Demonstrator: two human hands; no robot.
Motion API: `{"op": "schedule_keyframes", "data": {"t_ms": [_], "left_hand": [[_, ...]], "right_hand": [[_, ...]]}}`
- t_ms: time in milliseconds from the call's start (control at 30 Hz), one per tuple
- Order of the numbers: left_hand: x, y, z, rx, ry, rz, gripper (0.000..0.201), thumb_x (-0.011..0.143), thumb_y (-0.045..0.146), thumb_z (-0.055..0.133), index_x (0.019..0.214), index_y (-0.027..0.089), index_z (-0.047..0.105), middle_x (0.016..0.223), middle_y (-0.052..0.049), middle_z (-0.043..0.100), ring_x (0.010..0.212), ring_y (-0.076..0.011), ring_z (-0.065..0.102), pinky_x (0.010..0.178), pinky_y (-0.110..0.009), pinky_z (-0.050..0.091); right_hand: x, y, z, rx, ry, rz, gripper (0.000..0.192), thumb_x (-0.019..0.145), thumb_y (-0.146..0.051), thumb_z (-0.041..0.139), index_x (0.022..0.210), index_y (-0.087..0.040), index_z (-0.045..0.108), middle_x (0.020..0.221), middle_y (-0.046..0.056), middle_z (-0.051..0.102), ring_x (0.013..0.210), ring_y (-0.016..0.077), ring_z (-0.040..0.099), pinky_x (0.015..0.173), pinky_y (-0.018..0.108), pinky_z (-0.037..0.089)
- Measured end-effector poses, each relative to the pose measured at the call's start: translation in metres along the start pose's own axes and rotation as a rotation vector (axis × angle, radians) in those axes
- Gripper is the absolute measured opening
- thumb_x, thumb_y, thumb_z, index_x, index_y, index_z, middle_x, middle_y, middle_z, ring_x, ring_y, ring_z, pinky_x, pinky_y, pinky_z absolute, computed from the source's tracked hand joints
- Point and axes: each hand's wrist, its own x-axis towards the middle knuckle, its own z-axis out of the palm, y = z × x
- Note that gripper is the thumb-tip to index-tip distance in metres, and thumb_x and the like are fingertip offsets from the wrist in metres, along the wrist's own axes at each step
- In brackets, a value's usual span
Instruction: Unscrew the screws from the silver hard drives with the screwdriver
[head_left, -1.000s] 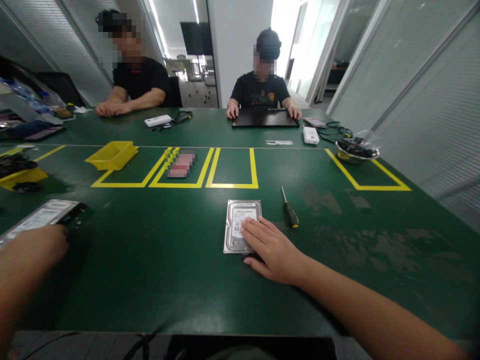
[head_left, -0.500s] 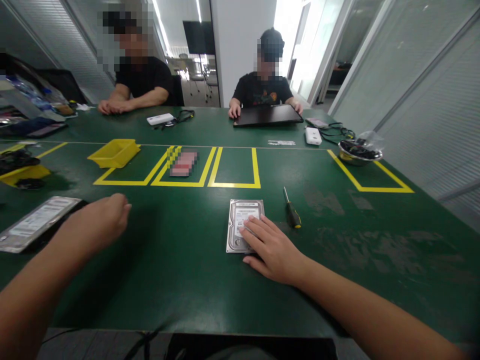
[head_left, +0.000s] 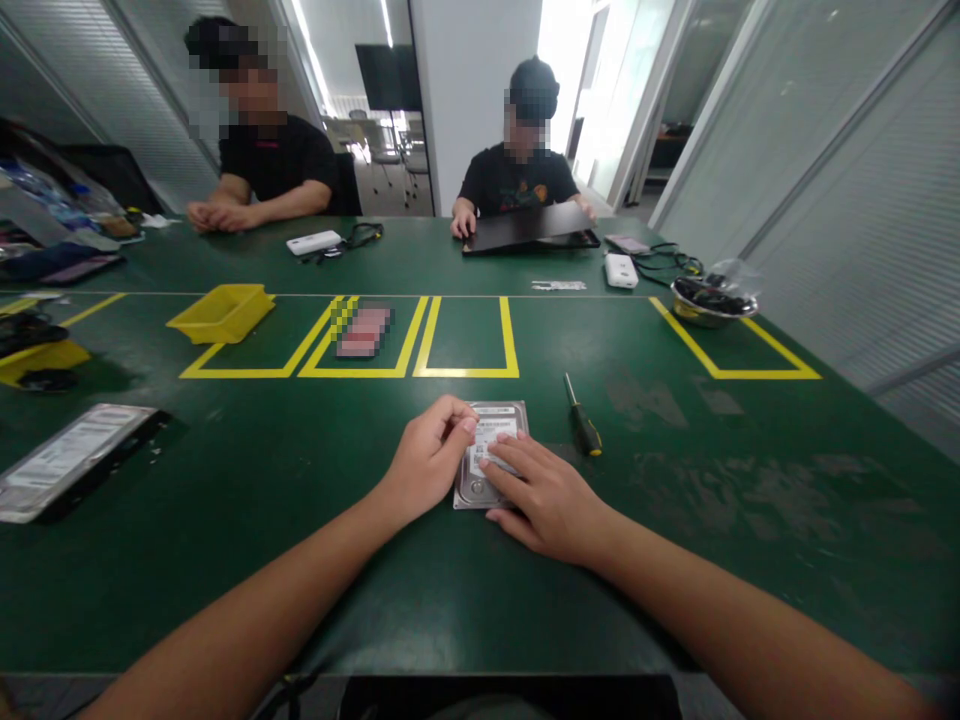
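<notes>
HDD [head_left: 496, 421] on tbl [head_left: 300, 560], screwdriver [head_left: 583, 428] to R, 2nd HDD [head_left: 71, 460] well L

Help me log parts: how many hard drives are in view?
2: one hard drive lies partly under the right hand, beside the screwdriver; the other drive lies at the picture's left edge. More may be hidden.

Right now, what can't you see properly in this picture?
In the head view:
Middle hard drive: partly covered by the left hand and right hand.
Anything in the left hand's pinch: hidden by its own fingers.
Small print on the label: too tiny.
Far-left drive: cut off by the left edge.
Pink thing: blurred into squares.
</notes>
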Motion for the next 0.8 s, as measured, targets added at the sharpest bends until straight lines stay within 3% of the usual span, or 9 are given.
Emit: {"op": "schedule_keyframes", "data": {"t_ms": [133,233,300,400,600,800], "left_hand": [[-0.008,0.007,0.019,-0.399,0.146,-0.221,0.012,0.089,0.032,0.06,0.087,0.02,0.059,0.076,-0.001,0.058,0.07,-0.0143,0.055,0.066,-0.028,0.044],[-0.013,0.019,0.025,-0.734,0.264,-0.41,0.011,0.082,0.026,0.065,0.085,0.018,0.059,0.072,0.001,0.056,0.066,-0.0111,0.052,0.061,-0.022,0.041],[-0.014,0.026,0.027,-0.862,0.321,-0.461,0.012,0.077,0.022,0.067,0.083,0.017,0.059,0.069,0.001,0.056,0.065,-0.01,0.051,0.06,-0.02,0.04],[-0.014,0.027,0.026,-0.897,0.376,-0.431,0.011,0.074,0.02,0.068,0.08,0.016,0.06,0.067,0.001,0.056,0.065,-0.0095,0.051,0.061,-0.019,0.04],[-0.012,0.006,0.019,-0.773,0.447,-0.316,0.007,0.073,0.016,0.067,0.077,0.015,0.062,0.072,0.002,0.056,0.066,-0.0088,0.051,0.064,-0.02,0.039],[-0.014,-0.011,0.011,-0.7,0.384,-0.275,0.006,0.075,0.015,0.065,0.077,0.016,0.06,0.071,0.003,0.054,0.067,-0.0095,0.049,0.065,-0.021,0.039]], "right_hand": [[0.0,0.001,0.001,-0.001,-0.001,-0.002,0.051,0.092,-0.04,0.057,0.133,-0.009,0.058,0.135,0.019,0.056,0.13,0.0333,0.049,0.115,0.051,0.037],[0.0,0.003,0.002,0.01,0.008,-0.004,0.051,0.091,-0.04,0.058,0.132,-0.009,0.058,0.135,0.018,0.056,0.129,0.0332,0.05,0.114,0.051,0.038],[0.0,0.004,0.002,0.016,0.017,-0.002,0.052,0.091,-0.04,0.059,0.132,-0.009,0.059,0.135,0.018,0.056,0.129,0.0332,0.05,0.114,0.05,0.038],[0.0,0.005,0.002,0.017,0.017,0.002,0.051,0.091,-0.04,0.058,0.132,-0.009,0.059,0.134,0.018,0.056,0.129,0.0331,0.051,0.114,0.051,0.039],[0.001,0.003,-0.001,0.018,0.009,0.008,0.05,0.09,-0.039,0.059,0.13,-0.01,0.059,0.134,0.018,0.057,0.129,0.0326,0.051,0.113,0.05,0.039],[0.001,0.006,-0.003,0.024,-0.008,0.017,0.049,0.091,-0.039,0.058,0.131,-0.01,0.059,0.135,0.017,0.056,0.13,0.0314,0.05,0.115,0.049,0.037]]}}
